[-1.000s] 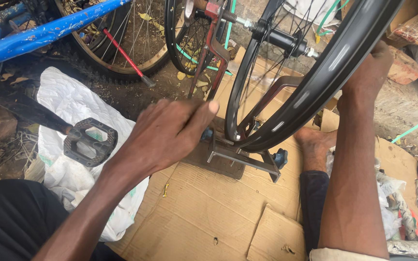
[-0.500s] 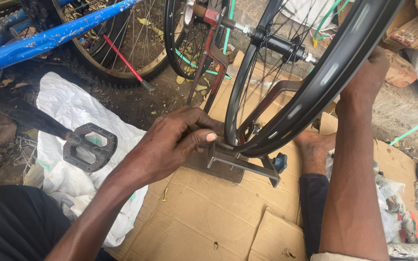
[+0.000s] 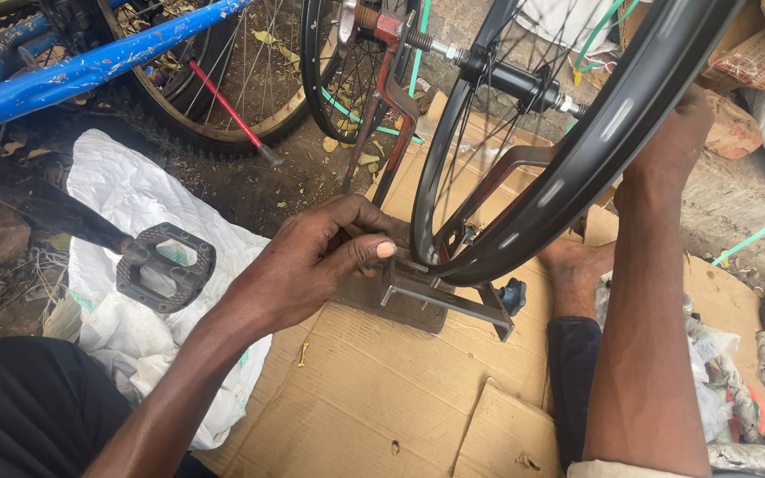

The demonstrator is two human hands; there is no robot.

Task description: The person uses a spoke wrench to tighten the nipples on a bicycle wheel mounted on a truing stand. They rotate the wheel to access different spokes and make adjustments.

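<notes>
Flattened brown cardboard (image 3: 382, 389) covers the dirt ground, with a crumpled white sack (image 3: 126, 327) and a black studded pedal (image 3: 166, 265) lying to the left. On the cardboard stands a metal truing stand (image 3: 449, 296) carrying a glossy black wheel rim (image 3: 577, 168) with thin spokes. The left hand (image 3: 320, 257) pinches closed at the rim's lowest point, while the right hand (image 3: 675, 142) clasps the rim's far right edge.

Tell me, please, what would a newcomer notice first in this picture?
First, the big black bicycle rim standing in a metal stand on cardboard, in the middle. The left hand presses at the rim's lowest part by the stand; the right hand grips the rim's outer edge higher, at right. At left, a black pedal lies over a white sack, below a blue bicycle frame.
</notes>
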